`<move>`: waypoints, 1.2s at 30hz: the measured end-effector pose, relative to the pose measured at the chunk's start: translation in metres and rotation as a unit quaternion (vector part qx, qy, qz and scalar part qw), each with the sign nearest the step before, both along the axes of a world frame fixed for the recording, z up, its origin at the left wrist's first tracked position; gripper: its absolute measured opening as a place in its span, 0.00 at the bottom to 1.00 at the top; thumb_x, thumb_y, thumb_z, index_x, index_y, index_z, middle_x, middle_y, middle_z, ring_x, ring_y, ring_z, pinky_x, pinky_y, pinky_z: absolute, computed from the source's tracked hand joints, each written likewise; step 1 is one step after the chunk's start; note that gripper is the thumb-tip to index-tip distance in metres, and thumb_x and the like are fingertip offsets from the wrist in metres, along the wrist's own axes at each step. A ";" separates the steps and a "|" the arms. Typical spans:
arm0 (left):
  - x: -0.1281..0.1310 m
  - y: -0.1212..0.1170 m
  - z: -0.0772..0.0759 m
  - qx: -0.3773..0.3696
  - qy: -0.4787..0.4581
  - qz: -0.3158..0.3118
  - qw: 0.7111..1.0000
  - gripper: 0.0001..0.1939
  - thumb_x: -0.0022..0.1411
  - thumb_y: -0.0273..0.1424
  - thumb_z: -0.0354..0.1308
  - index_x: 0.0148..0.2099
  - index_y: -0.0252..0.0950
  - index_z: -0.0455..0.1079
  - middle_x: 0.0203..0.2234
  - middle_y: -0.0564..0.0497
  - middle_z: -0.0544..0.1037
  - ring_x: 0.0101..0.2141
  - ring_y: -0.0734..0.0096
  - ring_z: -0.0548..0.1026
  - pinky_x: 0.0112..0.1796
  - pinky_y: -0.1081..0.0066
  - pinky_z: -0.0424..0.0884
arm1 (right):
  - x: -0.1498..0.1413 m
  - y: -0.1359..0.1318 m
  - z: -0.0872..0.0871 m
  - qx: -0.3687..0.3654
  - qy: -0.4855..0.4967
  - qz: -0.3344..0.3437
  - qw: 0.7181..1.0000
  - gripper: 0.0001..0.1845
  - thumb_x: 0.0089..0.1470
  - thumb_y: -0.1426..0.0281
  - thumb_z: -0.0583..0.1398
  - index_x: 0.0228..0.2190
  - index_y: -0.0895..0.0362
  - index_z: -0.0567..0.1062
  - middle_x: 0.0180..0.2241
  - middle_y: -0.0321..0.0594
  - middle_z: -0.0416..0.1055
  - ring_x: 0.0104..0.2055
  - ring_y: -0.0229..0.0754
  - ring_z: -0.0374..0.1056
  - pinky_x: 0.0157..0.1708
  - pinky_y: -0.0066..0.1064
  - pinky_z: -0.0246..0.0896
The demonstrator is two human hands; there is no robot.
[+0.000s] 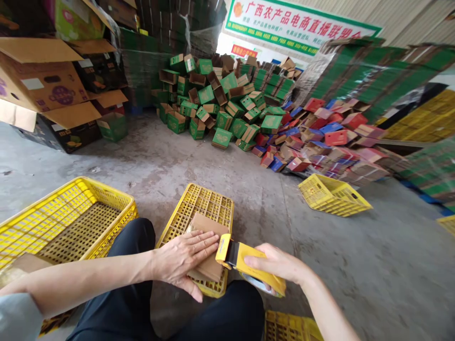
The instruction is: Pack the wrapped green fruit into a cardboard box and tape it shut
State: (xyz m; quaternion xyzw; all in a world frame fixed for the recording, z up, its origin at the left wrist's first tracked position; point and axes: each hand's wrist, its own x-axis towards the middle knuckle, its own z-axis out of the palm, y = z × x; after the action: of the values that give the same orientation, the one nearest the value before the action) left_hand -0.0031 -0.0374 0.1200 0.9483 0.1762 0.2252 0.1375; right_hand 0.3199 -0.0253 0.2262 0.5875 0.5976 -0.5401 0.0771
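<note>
A brown cardboard box (212, 226) lies on an upturned yellow plastic crate (195, 201) between my knees. My left hand (188, 258) rests flat across the top of the box, its fingers stretched out and the thumb apart. In my right hand (275, 265) is a yellow tape dispenser (254, 260), gripped around its body. The dispenser's front end touches or nearly touches the right edge of the box, beside my left fingertips; exact contact is hard to tell. Part of the tape roll shows under the dispenser.
To my left stands a large open yellow crate (106, 227) with a cardboard piece (30, 263) in it. Another yellow crate (334, 194) sits on the concrete floor at right. Heaps of green boxes (222, 137) and red boxes (336, 137) lie ahead; big cartons (53, 87) are stacked far left.
</note>
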 end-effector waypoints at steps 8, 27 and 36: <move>0.003 -0.002 -0.002 -0.003 0.000 0.017 1.000 0.58 0.64 0.65 0.52 0.78 0.30 0.39 0.71 0.31 0.57 0.70 0.43 0.58 0.68 0.52 0.56 | 0.034 -0.015 0.005 -0.071 0.005 -0.027 0.997 0.41 0.43 0.32 0.64 0.37 0.56 0.73 0.22 0.36 0.76 0.21 0.40 0.72 0.21 0.26 0.66; 0.002 0.000 -0.005 -0.010 -0.008 0.011 1.000 0.54 0.66 0.62 0.54 0.78 0.34 0.42 0.72 0.34 0.57 0.70 0.45 0.58 0.68 0.51 0.55 | 0.075 -0.034 0.002 -0.052 -0.057 -0.069 0.995 0.43 0.39 0.31 0.66 0.40 0.54 0.71 0.26 0.39 0.79 0.24 0.44 0.76 0.23 0.30 0.68; -0.007 0.006 -0.016 -0.040 -0.064 -0.012 0.997 0.49 0.69 0.64 0.44 0.78 0.37 0.44 0.72 0.37 0.57 0.72 0.47 0.55 0.71 0.48 0.47 | 0.012 0.000 -0.038 -0.077 -0.032 0.014 0.996 0.37 0.42 0.33 0.65 0.29 0.56 0.74 0.18 0.36 0.74 0.26 0.47 0.78 0.26 0.32 0.73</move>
State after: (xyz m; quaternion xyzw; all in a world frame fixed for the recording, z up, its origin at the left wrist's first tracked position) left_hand -0.0104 -0.0317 0.1037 0.9278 0.1643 0.2765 0.1891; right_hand 0.3320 -0.0249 0.1879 0.5886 0.5596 -0.5642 0.1486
